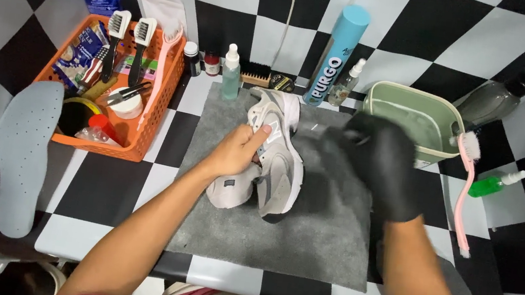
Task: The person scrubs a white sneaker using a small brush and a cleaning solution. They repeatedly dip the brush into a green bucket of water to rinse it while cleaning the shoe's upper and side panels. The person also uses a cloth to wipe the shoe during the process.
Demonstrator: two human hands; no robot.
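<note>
Bare left hand (238, 151) gripped grey sneaker (273, 152) by its collar, steadying it on grey mat (325, 237) mid-surface; gloved right hand (382, 163) blurred beside it, grip unclear; green tub (408, 116) near back-right edge

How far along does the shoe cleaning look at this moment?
Done: the insole is out, lying left of the grey mat. In hand: the bare left hand grips the grey sneaker on its side, while the black-gloved right hand hovers blurred beside it. Left: the pink brush rests on the green tub, and no foam shows on the sneaker.
</note>
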